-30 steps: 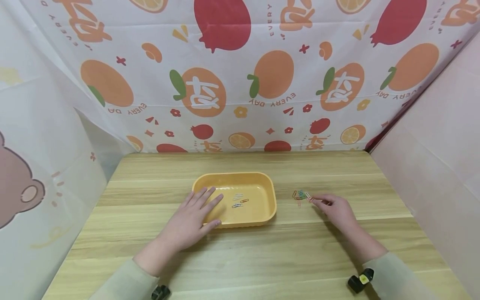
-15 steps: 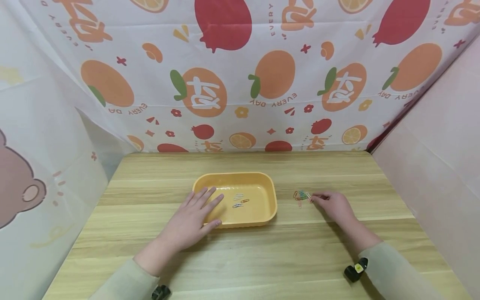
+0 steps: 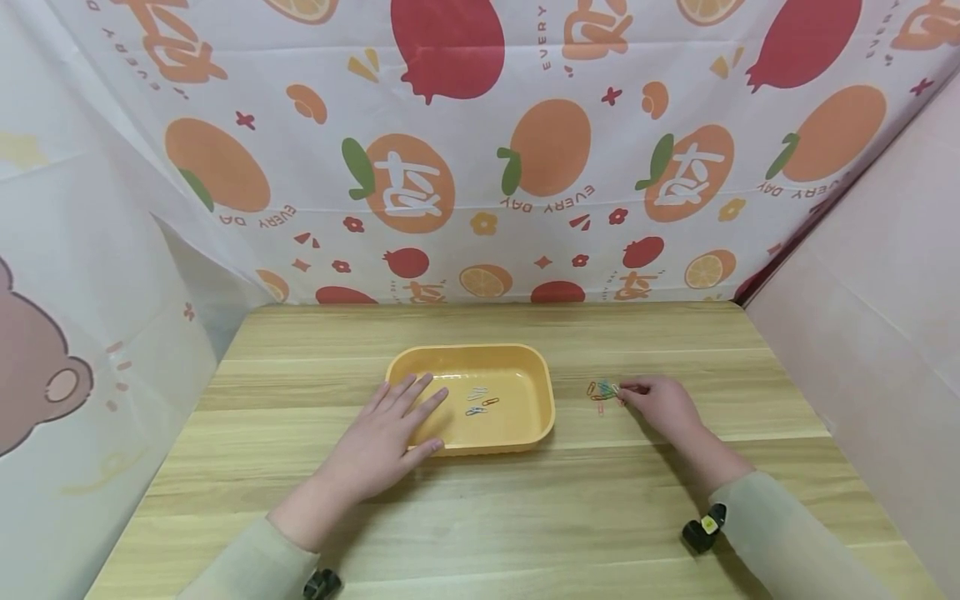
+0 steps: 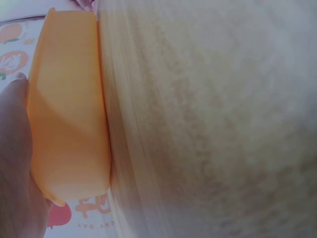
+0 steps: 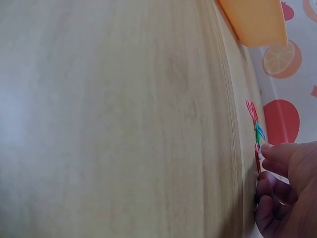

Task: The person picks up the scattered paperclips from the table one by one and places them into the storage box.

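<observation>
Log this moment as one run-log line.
left hand: rests flat on yellow tray | right hand: fingertips at paper clip pile on table | tray holds few clips

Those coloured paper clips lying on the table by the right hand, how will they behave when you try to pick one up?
The paper clips look thin and flat against the table, so they probably slide before fingertips get under them. They lie bunched, so one may snag and drag a neighbour. They seem very light; the right hand likely needs only a gentle pinch.
</observation>
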Tool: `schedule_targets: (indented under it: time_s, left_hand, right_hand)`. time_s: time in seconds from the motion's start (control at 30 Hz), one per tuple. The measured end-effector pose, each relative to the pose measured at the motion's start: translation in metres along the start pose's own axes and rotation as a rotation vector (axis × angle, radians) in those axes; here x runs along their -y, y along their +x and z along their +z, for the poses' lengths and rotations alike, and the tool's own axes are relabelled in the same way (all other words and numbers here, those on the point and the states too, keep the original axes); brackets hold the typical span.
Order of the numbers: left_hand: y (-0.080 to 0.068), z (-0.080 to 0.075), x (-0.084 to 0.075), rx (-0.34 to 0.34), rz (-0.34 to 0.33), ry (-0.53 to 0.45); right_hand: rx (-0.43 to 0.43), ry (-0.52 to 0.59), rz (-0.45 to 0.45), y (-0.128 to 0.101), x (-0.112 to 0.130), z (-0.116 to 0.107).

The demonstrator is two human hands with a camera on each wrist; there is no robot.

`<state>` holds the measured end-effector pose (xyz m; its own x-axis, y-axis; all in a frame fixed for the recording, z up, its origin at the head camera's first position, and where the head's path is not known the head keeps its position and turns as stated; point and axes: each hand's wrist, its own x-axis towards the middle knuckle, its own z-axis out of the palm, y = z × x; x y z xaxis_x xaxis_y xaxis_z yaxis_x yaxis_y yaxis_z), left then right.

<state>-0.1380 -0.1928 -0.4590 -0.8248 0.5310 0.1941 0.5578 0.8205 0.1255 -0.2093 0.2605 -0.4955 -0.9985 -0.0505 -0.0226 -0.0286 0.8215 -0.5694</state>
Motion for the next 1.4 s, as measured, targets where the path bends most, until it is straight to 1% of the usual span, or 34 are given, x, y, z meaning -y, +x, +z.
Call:
schedule_targets:
  time_s: [0.3, 0.5, 0.73, 0.93, 1.13, 1.4]
  left_hand:
    - [0.0007, 0.0007, 0.0013, -0.030, 0.016, 0.001]
    - [0.0006, 0.0001, 0.0012, -0.018, 0.010, 0.000]
    - [0.0003, 0.0011, 0.0012, -0.015, 0.007, 0.002]
    - [-0.0008, 0.0013, 0.0009, -0.018, 0.006, -0.003]
    - [-0.0011, 0.0027, 0.0010, -0.041, 0.013, -0.004]
    - [-0.0003, 0.0016, 0.0014, -0.018, 0.010, 0.001]
  right_hand:
    - [0.020, -0.027, -0.001, 0.0019, 0.0029, -0.0011]
    - [0.019, -0.050, -0.016, 0.0045, 0.0022, 0.0002]
    - [0.015, -0.113, -0.013, 0.0051, 0.0063, -0.0006]
    - [0.004, -0.111, -0.025, 0.0049, 0.0064, 0.0007]
    - [-0.005, -0.099, -0.012, 0.0053, 0.0055, 0.0021]
    - [0.000, -0.100, -0.017, 0.0048, 0.0072, 0.0026]
